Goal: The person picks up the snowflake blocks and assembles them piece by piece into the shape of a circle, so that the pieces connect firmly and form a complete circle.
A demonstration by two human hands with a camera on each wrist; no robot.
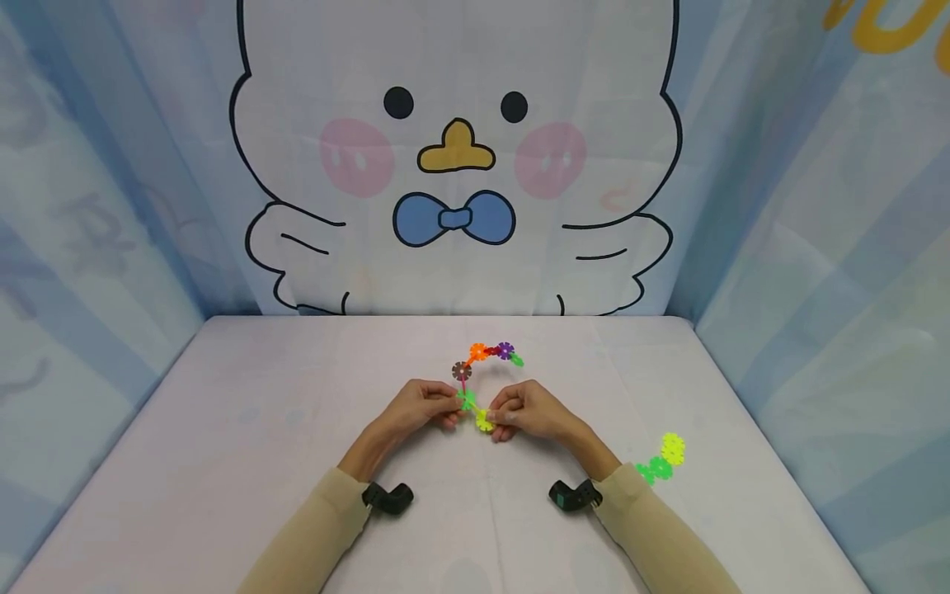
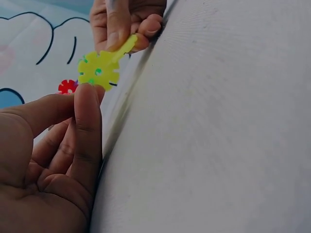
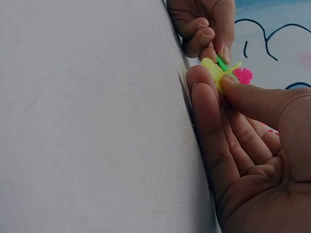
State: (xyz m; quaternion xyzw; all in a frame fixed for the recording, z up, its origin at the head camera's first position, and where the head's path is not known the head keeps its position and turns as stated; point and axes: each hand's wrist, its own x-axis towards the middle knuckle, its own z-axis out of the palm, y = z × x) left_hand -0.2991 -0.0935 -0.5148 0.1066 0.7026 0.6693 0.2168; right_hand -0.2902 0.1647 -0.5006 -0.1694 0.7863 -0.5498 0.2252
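Note:
Both hands hold one curved chain of notched plastic snowflake discs above the table. With thumb and fingertips, my left hand (image 1: 419,404) pinches the green disc (image 1: 467,400) near the chain's lower end. My right hand (image 1: 536,410) pinches a yellow disc (image 1: 484,422) at that end, its fingers covering part of it. From the green disc the chain runs away from me through a pink disc (image 3: 243,75), a brown disc (image 1: 462,371), an orange disc (image 1: 479,352), a red disc (image 2: 67,87) and a purple disc (image 1: 505,351) to a green tip (image 1: 517,360).
A separate short piece of joined green discs (image 1: 660,468) and yellow discs (image 1: 673,449) lies on the white table (image 1: 185,462), beside the right forearm. A cartoon-printed curtain (image 1: 460,272) stands behind the table, with blue-and-white cloth at both sides.

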